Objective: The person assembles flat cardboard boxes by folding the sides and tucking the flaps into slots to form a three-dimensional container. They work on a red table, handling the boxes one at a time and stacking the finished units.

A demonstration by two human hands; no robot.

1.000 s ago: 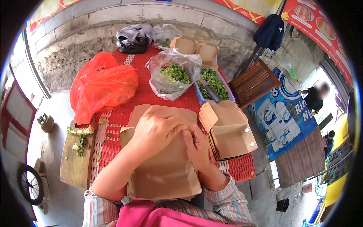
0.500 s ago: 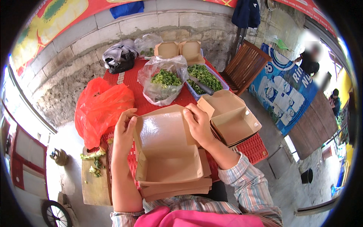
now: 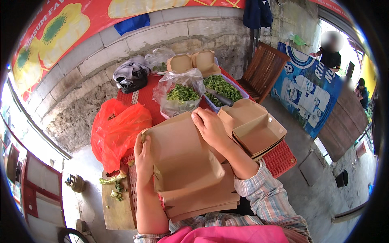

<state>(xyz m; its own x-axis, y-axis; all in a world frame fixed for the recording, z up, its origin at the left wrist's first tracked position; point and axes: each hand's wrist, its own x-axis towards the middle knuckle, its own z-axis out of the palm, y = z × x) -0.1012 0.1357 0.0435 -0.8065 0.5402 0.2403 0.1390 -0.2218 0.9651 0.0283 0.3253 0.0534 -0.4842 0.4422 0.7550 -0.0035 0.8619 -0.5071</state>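
Note:
An open brown cardboard food box (image 3: 184,176) with its lid raised is between my hands, tilted over a stack of flat cardboard boxes (image 3: 202,198). My left hand (image 3: 143,160) is closed on the lid's left edge, thumb toward me. At the lid's far right corner, my right hand (image 3: 210,127) pinches the cardboard edge. Just right of my right forearm stands a stack of folded open boxes (image 3: 259,135), nested in one another.
A red plastic bag (image 3: 117,131) and a cutting board (image 3: 117,208) with vegetable scraps are at left. Beyond the box are a clear bag of chopped greens (image 3: 182,93) and a tray of greens (image 3: 222,89) with a knife handle (image 3: 223,99). A wooden chair (image 3: 265,73) stands far right.
The box has tilted and risen a little, showing more of the flat stack beneath. Both hands keep hold of its lid. The whole view has shifted slightly.

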